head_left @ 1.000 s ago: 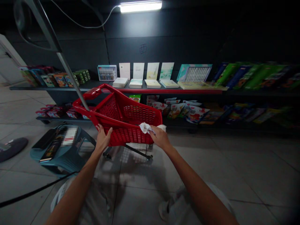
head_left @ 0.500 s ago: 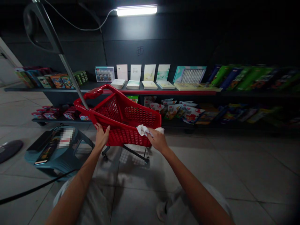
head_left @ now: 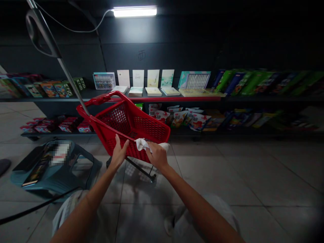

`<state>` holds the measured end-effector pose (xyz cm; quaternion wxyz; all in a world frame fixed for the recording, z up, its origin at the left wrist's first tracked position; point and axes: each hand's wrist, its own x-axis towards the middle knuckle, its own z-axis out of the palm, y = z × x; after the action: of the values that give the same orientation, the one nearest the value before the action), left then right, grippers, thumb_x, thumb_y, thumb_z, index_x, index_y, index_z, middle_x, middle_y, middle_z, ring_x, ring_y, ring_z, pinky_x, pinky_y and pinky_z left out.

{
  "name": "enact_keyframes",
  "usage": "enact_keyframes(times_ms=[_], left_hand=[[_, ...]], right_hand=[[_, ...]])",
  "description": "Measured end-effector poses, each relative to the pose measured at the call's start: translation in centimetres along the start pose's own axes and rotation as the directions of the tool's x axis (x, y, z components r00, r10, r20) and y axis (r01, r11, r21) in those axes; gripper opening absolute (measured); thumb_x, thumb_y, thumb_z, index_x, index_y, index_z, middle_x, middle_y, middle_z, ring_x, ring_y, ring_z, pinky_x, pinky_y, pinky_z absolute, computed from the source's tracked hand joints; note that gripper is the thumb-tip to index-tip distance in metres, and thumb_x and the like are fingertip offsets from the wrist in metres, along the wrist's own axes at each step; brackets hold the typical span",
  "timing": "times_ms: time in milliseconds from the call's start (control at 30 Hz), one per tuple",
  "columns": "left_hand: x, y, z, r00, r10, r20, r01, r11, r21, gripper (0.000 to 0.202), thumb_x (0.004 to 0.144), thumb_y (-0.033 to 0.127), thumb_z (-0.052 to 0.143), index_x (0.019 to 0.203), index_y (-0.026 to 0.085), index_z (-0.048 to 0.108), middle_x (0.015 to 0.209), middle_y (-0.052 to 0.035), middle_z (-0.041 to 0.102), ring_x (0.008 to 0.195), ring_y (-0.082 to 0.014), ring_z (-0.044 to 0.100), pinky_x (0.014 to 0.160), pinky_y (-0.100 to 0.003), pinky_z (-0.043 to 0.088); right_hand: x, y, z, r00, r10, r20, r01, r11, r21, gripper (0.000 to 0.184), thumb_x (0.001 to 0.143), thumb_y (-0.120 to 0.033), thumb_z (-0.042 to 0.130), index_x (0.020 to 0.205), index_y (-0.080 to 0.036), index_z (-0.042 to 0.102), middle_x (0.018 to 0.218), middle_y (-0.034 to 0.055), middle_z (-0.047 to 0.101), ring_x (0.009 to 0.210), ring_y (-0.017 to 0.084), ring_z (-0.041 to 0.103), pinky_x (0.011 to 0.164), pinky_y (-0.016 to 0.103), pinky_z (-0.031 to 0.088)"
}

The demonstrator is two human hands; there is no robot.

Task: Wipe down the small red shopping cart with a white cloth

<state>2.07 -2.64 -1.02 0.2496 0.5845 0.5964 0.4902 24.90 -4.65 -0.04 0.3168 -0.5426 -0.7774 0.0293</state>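
Illumination: dim overall; one white tube light (head_left: pixel 135 11), glaring, above the red cart (head_left: pixel 132 131). Reflection: pale glow on wall panel (head_left: pixel 136 32), above the cart. Shadows: soft, on floor (head_left: pixel 136 189) below the cart. Falloff: packets (head_left: pixel 251 82) right of the cart are murky, smeared. Distortion: wide-angle stretching toward edges. Masking: pixelated patch over stool (head_left: pixel 59 172), left of the cart.

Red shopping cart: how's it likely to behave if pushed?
Red cart should roll readily: a caster shows beneath it. Its perforated walls look like molded plastic, so probably stiff and fairly light. The tall pole by the handle might sway; its fastening is unclear.
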Motion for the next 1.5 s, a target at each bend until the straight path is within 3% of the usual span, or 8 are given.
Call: enact_keyframes(times_ms=[100, 267, 400, 633, 800, 1000, 1300, 1500], left_hand=[[-1.7, 1.8, 2.0, 0.970, 0.242, -0.038, -0.235, 0.964, 0.127, 0.088, 0.098, 0.054, 0.057, 0.167, 0.025, 0.011, 0.176, -0.0104, -0.006, 0.162, -0.0294, -0.004, 0.131, -0.052, 0.015], [-2.1, 2.2, 2.9, 0.877, 0.453, 0.160, -0.481, 0.823, 0.302, 0.043, 0.105, 0.026, 0.036, 0.145, 0.022, 0.052, 0.176, -0.0101, 0.009, 0.163, -0.0290, 0.002, 0.129, -0.063, 0.014], [-1.7, 1.2, 2.3, 0.881, 0.450, 0.146, -0.472, 0.824, 0.314, 0.033, 0.104, 0.025, 0.038, 0.130, 0.018, 0.058, 0.175, -0.0124, 0.007, 0.163, -0.0311, 0.003, 0.129, -0.064, 0.017], [-1.1, 0.1, 0.1, 0.881, 0.417, 0.225, -0.470, 0.829, 0.303, 0.036, 0.106, 0.034, 0.038, 0.137, 0.022, 0.053, 0.174, -0.0096, 0.013, 0.162, -0.0302, 0.004, 0.129, -0.059, 0.024], [-0.9, -0.4, -0.3, 0.894, 0.398, 0.206, -0.444, 0.849, 0.285, 0.034, 0.107, 0.037, 0.036, 0.129, 0.022, 0.057, 0.173, -0.0105, 0.016, 0.162, -0.0312, 0.001, 0.129, -0.061, 0.022], [-0.5, -1.0, -1.2, 0.912, 0.373, 0.172, -0.406, 0.883, 0.235, 0.032, 0.105, 0.042, 0.041, 0.121, 0.023, 0.060, 0.169, -0.0097, 0.028, 0.162, -0.0316, 0.004, 0.129, -0.062, 0.022], [-0.1, -1.4, -3.4, 0.922, 0.372, 0.106, -0.386, 0.898, 0.211, 0.028, 0.103, 0.043, 0.047, 0.108, 0.021, 0.062, 0.164, -0.0114, 0.038, 0.162, -0.0331, 0.008, 0.128, -0.063, 0.021], [-0.4, -1.3, -4.4, 0.914, 0.385, 0.129, -0.405, 0.878, 0.255, 0.029, 0.101, 0.044, 0.050, 0.113, 0.020, 0.061, 0.167, -0.0133, 0.033, 0.162, -0.0345, 0.004, 0.127, -0.065, 0.023]], right_hand=[[-0.4, -0.8, 0.1, 0.998, -0.060, 0.026, 0.059, 0.997, 0.049, 0.036, 0.104, -0.027, 0.044, 0.133, -0.016, 0.063, 0.119, 0.0108, 0.073, 0.107, 0.023, 0.066, 0.096, 0.032, 0.045], [-0.7, -2.2, -0.3, 0.989, -0.119, 0.084, 0.114, 0.992, 0.060, 0.031, 0.101, -0.027, 0.047, 0.127, -0.016, 0.062, 0.116, 0.0111, 0.072, 0.106, 0.024, 0.064, 0.095, 0.032, 0.046], [-0.5, -2.7, -0.6, 0.981, -0.115, 0.155, 0.108, 0.993, 0.053, 0.023, 0.099, -0.025, 0.048, 0.117, -0.018, 0.062, 0.108, 0.0090, 0.071, 0.101, 0.022, 0.064, 0.090, 0.031, 0.046], [-0.2, -1.8, -0.9, 0.979, -0.084, 0.185, 0.058, 0.988, 0.146, 0.030, 0.099, -0.022, 0.048, 0.127, -0.019, 0.059, 0.119, 0.0075, 0.071, 0.105, 0.020, 0.065, 0.089, 0.028, 0.045], [0.3, 0.5, -1.8, 0.952, -0.162, 0.261, 0.108, 0.972, 0.209, 0.027, 0.098, -0.018, 0.050, 0.121, -0.018, 0.064, 0.112, 0.0070, 0.074, 0.100, 0.019, 0.068, 0.091, 0.029, 0.046], [1.3, 4.2, -1.9, 0.941, -0.289, 0.174, 0.253, 0.946, 0.203, 0.037, 0.093, -0.010, 0.052, 0.126, -0.016, 0.067, 0.130, 0.0098, 0.071, 0.120, 0.021, 0.065, 0.111, 0.035, 0.042], [2.7, 8.0, -3.1, 0.978, -0.093, 0.186, 0.069, 0.989, 0.135, 0.043, 0.097, -0.013, 0.046, 0.136, -0.019, 0.063, 0.134, 0.0087, 0.069, 0.119, 0.020, 0.064, 0.106, 0.033, 0.047], [2.2, 5.0, -2.9, 0.990, -0.007, 0.140, 0.014, 0.999, -0.049, 0.038, 0.097, -0.015, 0.046, 0.130, -0.016, 0.064, 0.133, 0.0105, 0.069, 0.120, 0.021, 0.063, 0.121, 0.041, 0.033]])
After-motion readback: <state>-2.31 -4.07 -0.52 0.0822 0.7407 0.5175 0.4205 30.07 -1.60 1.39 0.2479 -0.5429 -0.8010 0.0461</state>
